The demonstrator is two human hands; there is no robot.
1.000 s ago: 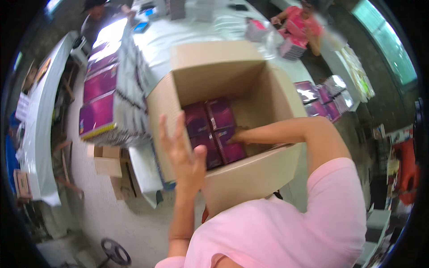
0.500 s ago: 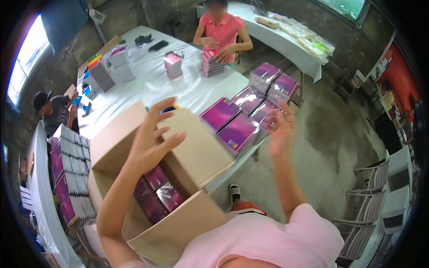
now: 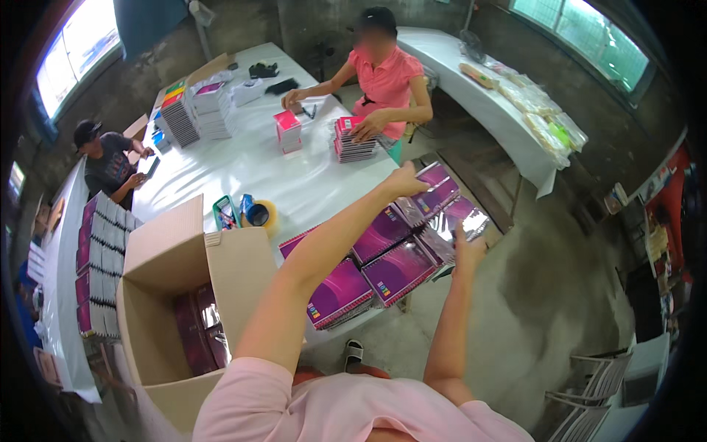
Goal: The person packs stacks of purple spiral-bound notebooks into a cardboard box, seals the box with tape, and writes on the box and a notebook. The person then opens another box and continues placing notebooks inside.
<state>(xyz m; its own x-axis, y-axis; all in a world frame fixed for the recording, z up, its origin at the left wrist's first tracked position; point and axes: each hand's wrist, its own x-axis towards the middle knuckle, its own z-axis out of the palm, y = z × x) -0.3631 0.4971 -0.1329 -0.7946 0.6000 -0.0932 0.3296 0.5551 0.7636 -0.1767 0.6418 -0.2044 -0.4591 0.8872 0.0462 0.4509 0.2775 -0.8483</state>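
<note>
Blotchy grey walls (image 3: 317,22) enclose the room. At upper left, a window (image 3: 77,55) glows white with daylight beside a hanging blue cloth (image 3: 151,26); at upper right, a second window (image 3: 585,37) looks greenish, crossed by thin bars. The central worktop (image 3: 221,173) wears a glossy white cover streaked with glare. A long white-covered table (image 3: 445,55) slants below the second window, and another white table (image 3: 70,357) stands along the left side. The dull grey floor (image 3: 515,346) darkens into a broad patch (image 3: 541,272) at right, and pale slatted chairs (image 3: 600,383) line the lower right

Box (image 3: 163,298) left of notebooks (image 3: 337,292) (more inside), tape (image 3: 272,214) on table (image 3: 236,166)
</note>
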